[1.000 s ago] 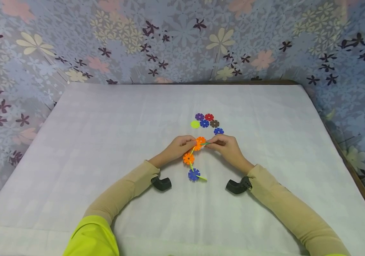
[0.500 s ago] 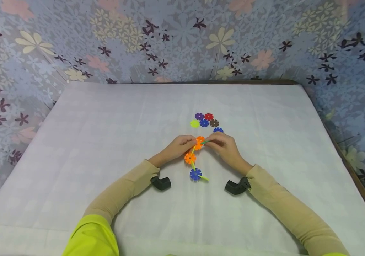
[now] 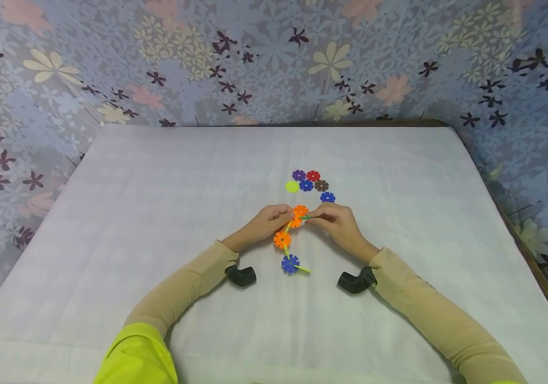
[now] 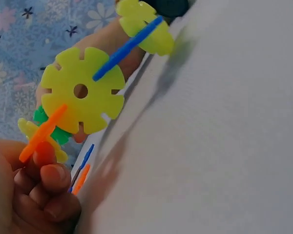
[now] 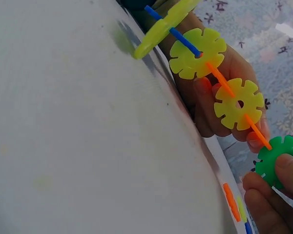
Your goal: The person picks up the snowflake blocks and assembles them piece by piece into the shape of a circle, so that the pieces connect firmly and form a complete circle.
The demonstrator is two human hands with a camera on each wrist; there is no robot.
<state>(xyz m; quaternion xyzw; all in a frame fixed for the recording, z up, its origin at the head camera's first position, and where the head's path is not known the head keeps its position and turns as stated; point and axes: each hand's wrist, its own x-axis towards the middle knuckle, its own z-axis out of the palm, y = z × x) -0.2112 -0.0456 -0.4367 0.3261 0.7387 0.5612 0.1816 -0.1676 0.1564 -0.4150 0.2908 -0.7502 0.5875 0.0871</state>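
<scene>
A chain of slotted plastic flower discs hangs between the two hands in the head view. My left hand (image 3: 272, 220) pinches the upper orange disc (image 3: 301, 211), which is seen edge-on in the left wrist view. My right hand (image 3: 338, 221) pinches a green disc (image 5: 278, 158) between thumb and fingers; its edge meets the orange disc there. Below hang another orange disc (image 3: 282, 240), a blue disc (image 3: 290, 264) and a yellow disc (image 3: 304, 270) at the tail. Yellow discs (image 4: 83, 112) link these, seen face-on from the wrists.
Loose discs lie on the white-covered table (image 3: 197, 176) beyond the hands: purple (image 3: 299, 175), red (image 3: 313, 176), yellow (image 3: 292, 186), brown (image 3: 321, 185) and two blue ones, the nearer blue disc (image 3: 327, 197) close to the right hand. Flower-patterned fabric (image 3: 274, 64) rises behind the table.
The hanging part of the chain swung slightly right, then back left. My right hand rose a little and came down again with the green disc. The left hand stays nearly in place.
</scene>
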